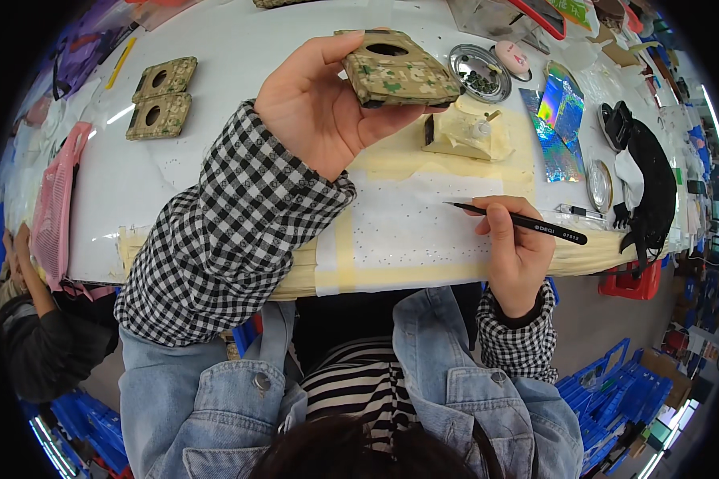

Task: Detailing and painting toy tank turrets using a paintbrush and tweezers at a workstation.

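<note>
My left hand (315,104) is raised over the table, closed around the edges of a camouflage case (399,72). The case is flat and roughly rectangular, with a dark oval hole near its far end. Lower and to the right, my right hand (515,247) pinches slim black tweezers (535,226) with a fine pale tip. That tip points left, above a white sheet (407,231) scattered with tiny dark and shiny specks. Whether the tip grips anything is too small to tell. Yellowish tape runs along the sheet's edges.
Two similar camouflage cases (161,100) lie at the left, near a yellow cutter (121,62). Beyond the sheet are a round metal dish (479,73) of small dark pieces and a tape-covered block (470,132). Iridescent film (558,120) lies right; another person's arm (36,275) shows left.
</note>
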`<act>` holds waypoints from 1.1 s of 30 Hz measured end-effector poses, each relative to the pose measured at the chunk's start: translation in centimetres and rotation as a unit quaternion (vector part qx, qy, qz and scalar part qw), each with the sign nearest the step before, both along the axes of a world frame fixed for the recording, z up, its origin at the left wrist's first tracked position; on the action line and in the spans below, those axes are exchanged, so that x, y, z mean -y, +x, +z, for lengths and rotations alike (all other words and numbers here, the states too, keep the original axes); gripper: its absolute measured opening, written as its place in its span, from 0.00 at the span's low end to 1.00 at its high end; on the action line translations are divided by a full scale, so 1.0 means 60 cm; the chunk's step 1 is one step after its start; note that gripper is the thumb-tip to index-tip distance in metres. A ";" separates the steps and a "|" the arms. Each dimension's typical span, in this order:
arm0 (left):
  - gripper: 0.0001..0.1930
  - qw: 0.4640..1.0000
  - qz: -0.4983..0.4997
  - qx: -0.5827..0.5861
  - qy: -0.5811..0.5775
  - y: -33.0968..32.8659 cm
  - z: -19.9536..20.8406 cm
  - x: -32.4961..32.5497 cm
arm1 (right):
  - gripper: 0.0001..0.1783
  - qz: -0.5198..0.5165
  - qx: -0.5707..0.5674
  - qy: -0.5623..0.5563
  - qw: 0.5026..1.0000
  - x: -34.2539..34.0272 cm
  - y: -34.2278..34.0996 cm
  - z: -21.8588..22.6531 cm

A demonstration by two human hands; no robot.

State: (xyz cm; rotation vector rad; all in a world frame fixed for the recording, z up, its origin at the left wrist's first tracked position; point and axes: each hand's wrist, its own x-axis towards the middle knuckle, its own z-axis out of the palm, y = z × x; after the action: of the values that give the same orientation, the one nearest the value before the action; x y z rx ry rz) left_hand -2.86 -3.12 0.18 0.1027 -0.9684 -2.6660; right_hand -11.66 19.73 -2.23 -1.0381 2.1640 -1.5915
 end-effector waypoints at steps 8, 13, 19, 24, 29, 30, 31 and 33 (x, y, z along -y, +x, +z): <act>0.26 1.000 -0.005 -0.006 0.003 0.000 0.000 0.000 | 0.09 -0.002 0.019 -0.017 1.000 -0.003 0.001 0.002; 0.26 1.000 -0.004 0.001 0.005 0.001 -0.001 -0.002 | 0.09 -0.008 0.031 -0.038 0.999 -0.006 -0.001 0.003; 0.25 1.000 0.000 0.010 0.013 0.000 0.001 -0.004 | 0.11 0.021 0.024 0.001 1.000 -0.003 -0.003 0.003; 0.25 1.000 0.002 0.016 0.013 0.000 0.002 -0.006 | 0.10 0.021 0.019 0.005 1.000 -0.002 -0.004 0.000; 0.25 1.000 0.004 0.014 0.017 0.001 0.000 -0.006 | 0.10 0.020 0.019 0.008 1.000 0.000 -0.002 0.002; 0.25 1.000 0.003 0.013 0.016 0.001 0.000 -0.006 | 0.10 0.020 0.018 0.007 1.000 0.000 -0.001 0.003; 0.25 1.000 0.003 0.011 0.014 0.001 0.000 -0.005 | 0.10 0.019 0.017 0.006 1.000 0.000 -0.001 0.004; 0.25 1.000 0.002 0.010 0.012 0.001 0.001 -0.006 | 0.11 0.019 0.018 0.002 1.000 0.001 0.000 0.004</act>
State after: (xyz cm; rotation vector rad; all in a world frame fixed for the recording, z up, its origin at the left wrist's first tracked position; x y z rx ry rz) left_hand -2.81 -2.78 0.23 0.1383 -0.9402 -2.6782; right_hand -11.64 19.68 -1.98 -1.0344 2.1117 -1.5754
